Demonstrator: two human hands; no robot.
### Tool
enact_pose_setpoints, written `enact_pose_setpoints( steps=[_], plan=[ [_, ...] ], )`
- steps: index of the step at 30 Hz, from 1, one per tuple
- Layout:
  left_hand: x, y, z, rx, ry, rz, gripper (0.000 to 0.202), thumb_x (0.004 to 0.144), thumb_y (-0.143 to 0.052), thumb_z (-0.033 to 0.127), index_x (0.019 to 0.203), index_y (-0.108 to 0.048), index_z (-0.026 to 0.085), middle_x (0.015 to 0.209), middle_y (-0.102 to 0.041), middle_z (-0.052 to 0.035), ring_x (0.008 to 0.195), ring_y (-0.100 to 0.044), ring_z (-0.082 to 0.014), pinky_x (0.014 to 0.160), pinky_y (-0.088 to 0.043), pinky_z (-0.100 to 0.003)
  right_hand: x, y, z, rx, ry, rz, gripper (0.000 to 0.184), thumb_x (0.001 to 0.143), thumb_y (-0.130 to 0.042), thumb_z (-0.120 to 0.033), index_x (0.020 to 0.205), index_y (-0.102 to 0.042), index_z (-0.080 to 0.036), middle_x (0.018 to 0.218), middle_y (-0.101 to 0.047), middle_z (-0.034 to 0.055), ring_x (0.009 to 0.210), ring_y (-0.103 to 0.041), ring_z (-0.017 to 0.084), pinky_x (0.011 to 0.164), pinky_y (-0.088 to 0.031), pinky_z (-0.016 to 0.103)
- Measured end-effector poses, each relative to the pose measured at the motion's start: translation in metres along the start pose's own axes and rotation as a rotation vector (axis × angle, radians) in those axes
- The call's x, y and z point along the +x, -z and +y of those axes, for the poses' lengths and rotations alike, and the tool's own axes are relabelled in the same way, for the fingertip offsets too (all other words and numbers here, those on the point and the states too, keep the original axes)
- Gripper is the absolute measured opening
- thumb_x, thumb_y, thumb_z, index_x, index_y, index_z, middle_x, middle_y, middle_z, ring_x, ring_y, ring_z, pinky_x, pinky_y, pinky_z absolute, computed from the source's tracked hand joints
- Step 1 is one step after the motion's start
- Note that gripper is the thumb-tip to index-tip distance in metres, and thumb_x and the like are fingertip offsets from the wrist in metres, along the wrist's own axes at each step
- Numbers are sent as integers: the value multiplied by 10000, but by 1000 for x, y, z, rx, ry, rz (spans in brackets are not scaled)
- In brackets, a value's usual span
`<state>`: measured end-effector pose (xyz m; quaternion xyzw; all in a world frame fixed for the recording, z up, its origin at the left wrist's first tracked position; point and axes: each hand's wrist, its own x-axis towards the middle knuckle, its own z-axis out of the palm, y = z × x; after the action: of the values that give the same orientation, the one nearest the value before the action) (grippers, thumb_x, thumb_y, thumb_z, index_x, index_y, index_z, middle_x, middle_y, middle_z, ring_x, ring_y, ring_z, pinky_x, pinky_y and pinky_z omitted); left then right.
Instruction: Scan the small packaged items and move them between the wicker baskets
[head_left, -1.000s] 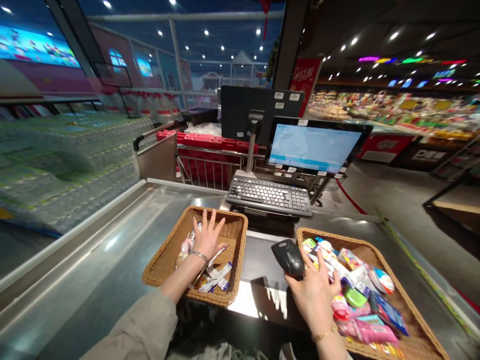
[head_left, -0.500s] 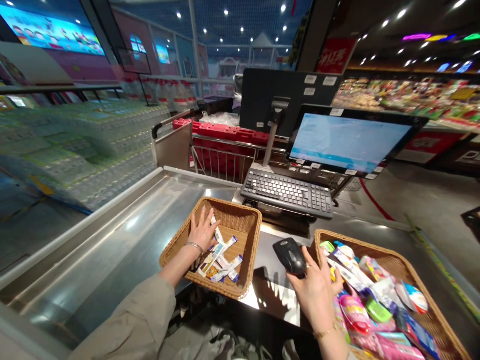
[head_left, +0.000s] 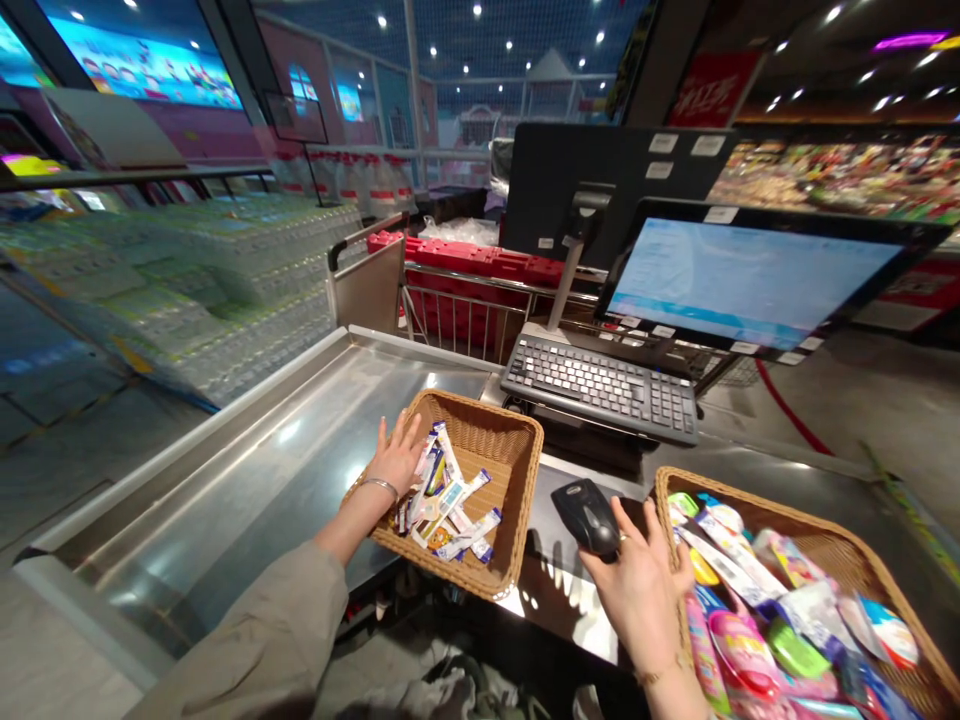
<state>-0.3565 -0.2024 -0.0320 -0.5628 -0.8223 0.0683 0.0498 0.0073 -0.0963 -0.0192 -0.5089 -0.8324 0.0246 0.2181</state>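
My left hand (head_left: 396,465) is open, fingers spread, over the left side of a woven basket (head_left: 529,505). Inside that basket lie several slim white-and-blue packets (head_left: 471,535), some near my fingertips. My right hand (head_left: 641,580) grips a black handheld barcode scanner (head_left: 589,515), raised over the metal counter between two baskets. The scanner's handle is mostly hidden by my hand. Just right of this hand is a second woven basket (head_left: 825,520), filled with colourful packaged goods, among them a pink container (head_left: 742,650) and a green one (head_left: 799,648).
A keyboard (head_left: 600,385) and a lit screen (head_left: 750,280) stand behind the baskets. The metal counter (head_left: 247,500) has a raised edge on the left. Beyond it are a shopping cart (head_left: 457,310) and stacks of bottled water (head_left: 247,290).
My left hand has drawn back leftward towards the basket's rim, showing more packets. The scanner stays in my right hand. The whole view has turned slightly left.
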Motion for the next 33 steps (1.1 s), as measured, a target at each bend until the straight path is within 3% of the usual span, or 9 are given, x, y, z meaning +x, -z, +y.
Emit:
enact_pose_setpoints(
  steps=[8,16,21,27,33],
  plan=[
    [9,-2,-10,1,-12,15,504,727,-766,260,1219,-674,197,1630,-251,-158,1524,-85,-399,1183,62,-679,-3,-3,0,-40,27,0,265,785,-512,-408,784,-712,-235,1313,-656,60,1402,-355,348,1094,-194,597],
    [30,-25,-11,62,-104,-9,429,762,-710,278,1182,-711,191,1628,-266,-136,1529,-89,-387,1178,108,-663,-6,-5,6,-40,35,47,283,801,-483,-420,730,-679,-229,1281,-673,89,1383,-389,351,1086,-211,587],
    [40,-42,-12,82,-138,-17,356,815,-597,273,1140,-738,238,1602,-349,-56,1541,-70,-328,1206,91,-612,-8,-8,9,-50,51,84,288,810,-472,-423,757,-677,-229,1270,-679,93,1380,-396,356,1080,-213,584],
    [54,-66,-11,67,-139,-43,460,861,-418,162,1190,-729,249,1534,-462,-52,1536,-150,-274,1228,75,-586,-10,-15,19,-68,99,140,314,814,-466,-465,719,-648,-227,1252,-689,95,1353,-430,364,1048,-255,573],
    [56,-69,-12,45,-150,-26,439,849,-434,149,1119,-757,272,1503,-508,-48,1534,-155,-283,1219,72,-618,-11,-13,19,-85,116,187,287,811,-483,-442,666,-616,-233,1214,-707,97,1337,-451,365,1057,-268,564]
  ],
)
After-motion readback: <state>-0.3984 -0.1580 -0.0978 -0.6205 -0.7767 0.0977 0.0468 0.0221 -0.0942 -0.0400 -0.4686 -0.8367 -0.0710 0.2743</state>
